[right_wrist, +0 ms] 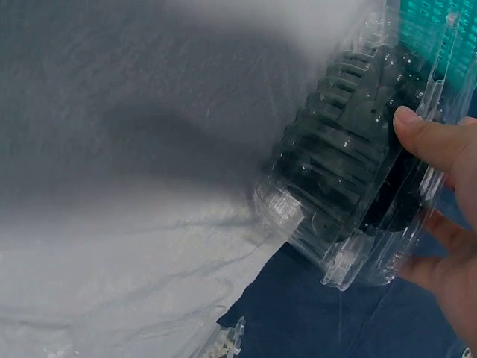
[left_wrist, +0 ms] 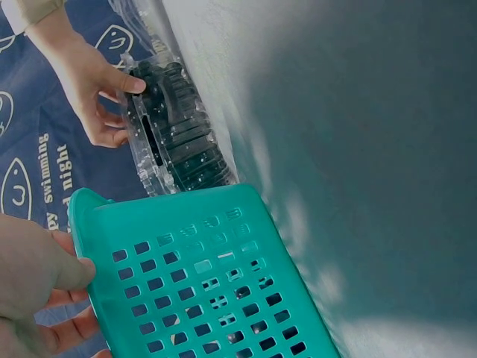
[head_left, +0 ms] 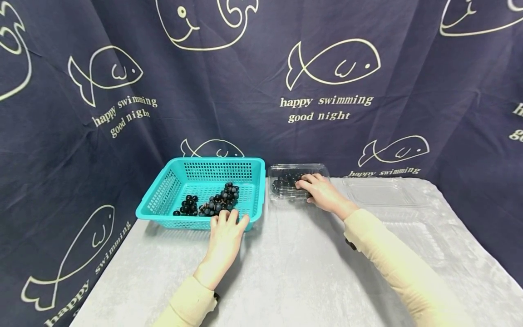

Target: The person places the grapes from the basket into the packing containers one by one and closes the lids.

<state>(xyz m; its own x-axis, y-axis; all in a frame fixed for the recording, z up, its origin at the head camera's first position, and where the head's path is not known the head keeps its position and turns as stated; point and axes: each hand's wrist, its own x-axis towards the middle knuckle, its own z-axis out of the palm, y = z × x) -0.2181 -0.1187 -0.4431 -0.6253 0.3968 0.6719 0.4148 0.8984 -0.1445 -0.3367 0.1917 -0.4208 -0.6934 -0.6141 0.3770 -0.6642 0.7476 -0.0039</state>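
A teal perforated basket (head_left: pixel 163 221) stands at the left with bunches of black grapes (head_left: pixel 218 203) in it. My left hand (head_left: pixel 225 232) holds the basket's front rim. In the left wrist view its thumb (left_wrist: pixel 74 271) lies on the rim's outer side, with the other fingers bent at the edge. To the basket's right stands a clear plastic box (head_left: pixel 279 193) containing dark grapes (right_wrist: pixel 328 164). My right hand (head_left: pixel 323 193) grips the upper right part of this box, thumb on the near side and fingers over the top. Parts of the right fingers are hidden.
Clear plastic trays or lids (head_left: pixel 380 193) lie on the right of the grey-covered table (head_left: pixel 269 281); their outlines are faint. A dark blue curtain (head_left: pixel 253 104) with fish drawings hangs close behind the basket and box.
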